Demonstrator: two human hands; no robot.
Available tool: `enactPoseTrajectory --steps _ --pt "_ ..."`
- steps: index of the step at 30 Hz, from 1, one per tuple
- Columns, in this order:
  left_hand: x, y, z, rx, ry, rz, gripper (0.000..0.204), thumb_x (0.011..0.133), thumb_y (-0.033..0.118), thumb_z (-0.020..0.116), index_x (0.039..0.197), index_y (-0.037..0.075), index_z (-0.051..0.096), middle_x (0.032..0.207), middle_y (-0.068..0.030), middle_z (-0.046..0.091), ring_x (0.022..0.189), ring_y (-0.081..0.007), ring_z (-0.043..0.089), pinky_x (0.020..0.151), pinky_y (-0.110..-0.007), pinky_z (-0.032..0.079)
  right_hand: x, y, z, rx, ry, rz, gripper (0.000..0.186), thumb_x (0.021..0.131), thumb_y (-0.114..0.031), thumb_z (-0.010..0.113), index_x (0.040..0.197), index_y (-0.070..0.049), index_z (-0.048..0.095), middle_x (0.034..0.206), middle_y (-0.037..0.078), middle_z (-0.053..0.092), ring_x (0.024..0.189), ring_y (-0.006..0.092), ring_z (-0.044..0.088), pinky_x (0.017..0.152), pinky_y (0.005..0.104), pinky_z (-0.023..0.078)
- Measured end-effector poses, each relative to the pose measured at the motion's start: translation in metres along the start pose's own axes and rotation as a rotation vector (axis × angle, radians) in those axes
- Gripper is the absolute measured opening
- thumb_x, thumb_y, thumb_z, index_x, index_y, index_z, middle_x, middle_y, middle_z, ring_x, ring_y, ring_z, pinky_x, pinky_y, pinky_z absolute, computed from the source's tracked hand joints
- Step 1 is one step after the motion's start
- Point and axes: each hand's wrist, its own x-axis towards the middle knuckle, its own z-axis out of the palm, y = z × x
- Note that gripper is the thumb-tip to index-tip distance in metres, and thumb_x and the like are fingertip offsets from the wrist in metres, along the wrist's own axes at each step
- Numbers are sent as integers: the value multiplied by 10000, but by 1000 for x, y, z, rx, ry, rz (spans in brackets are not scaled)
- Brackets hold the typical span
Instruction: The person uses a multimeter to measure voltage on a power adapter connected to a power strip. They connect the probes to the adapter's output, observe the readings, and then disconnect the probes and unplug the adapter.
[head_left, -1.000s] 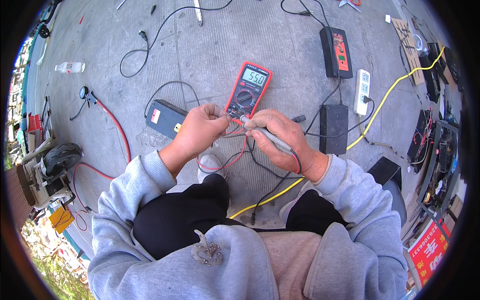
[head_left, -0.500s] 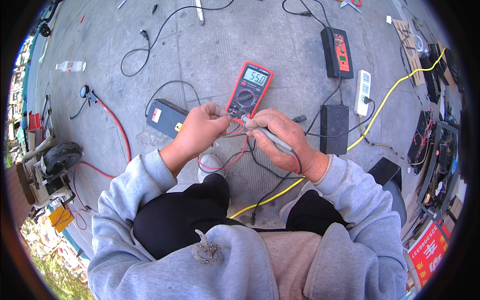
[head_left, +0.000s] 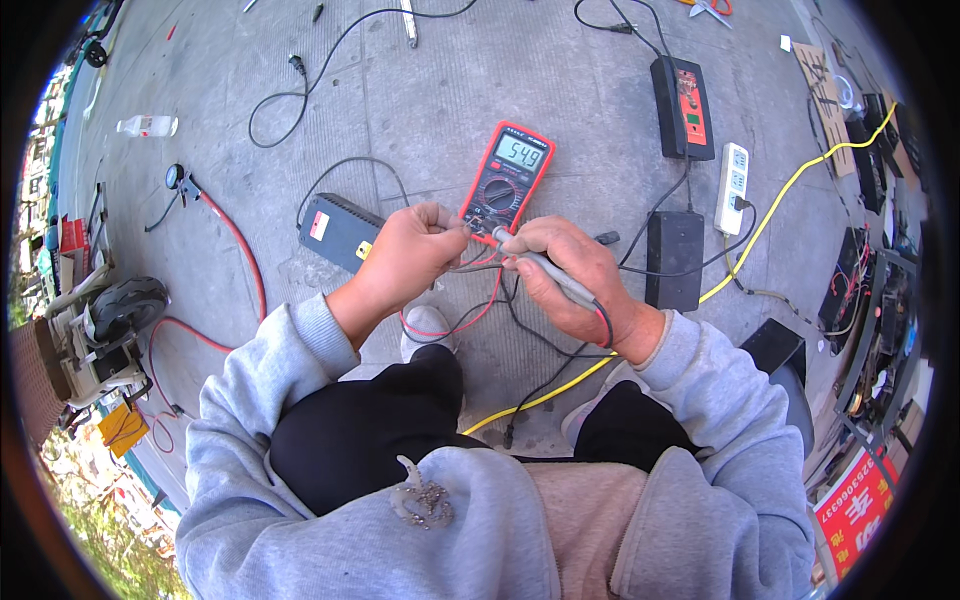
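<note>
My left hand (head_left: 415, 250) is closed in a pinch just below the multimeter. What its fingertips hold is too small to make out. My right hand (head_left: 580, 275) wraps round a grey rod-shaped cable end (head_left: 555, 275), its tip turned up-left toward the left fingertips; a dark lead leaves its back by the wrist. Between and beyond both hands lies a red-rimmed multimeter (head_left: 507, 180), its display lit with digits. Red test leads (head_left: 485, 308) loop down from it. A black power adapter (head_left: 340, 230) sits beside my left hand.
Right of my hands are a black box with a red label (head_left: 683, 107), a plain black box (head_left: 675, 260) and a white power strip (head_left: 733, 190). A yellow cable (head_left: 770, 207) crosses the floor. At left lie a red hose (head_left: 235, 245), a plastic bottle (head_left: 147, 126) and a wheel (head_left: 128, 307).
The whole view has shifted slightly, so the floor things sit a little further right. Both hands keep their hold, and the multimeter's reading has changed slightly.
</note>
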Motion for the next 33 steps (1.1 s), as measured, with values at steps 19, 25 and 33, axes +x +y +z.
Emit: enactPoseTrajectory --steps 19,25,33 --pt "0 3 -2 -227 55 -40 146 914 119 642 919 -17 590 692 -35 577 537 -73 480 465 -218 354 -1 4 2 -145 -53 -66 264 893 -62 649 1147 -2 608 1065 171 638 979 318 668 834 372 555" --pt "0 3 -3 -219 53 -48 144 919 123 640 919 -11 589 692 -31 577 536 -68 484 457 -211 348 -2 5 2 -144 -58 -79 265 903 -72 640 1158 -9 604 1073 169 636 978 318 670 827 374 558" --pt "1 2 -3 -210 54 -61 133 920 118 635 919 -7 588 696 -28 581 537 -64 481 458 -207 349 -3 7 3 -130 -72 -65 267 901 -76 639 1156 -8 601 1075 167 631 984 317 665 831 376 555"
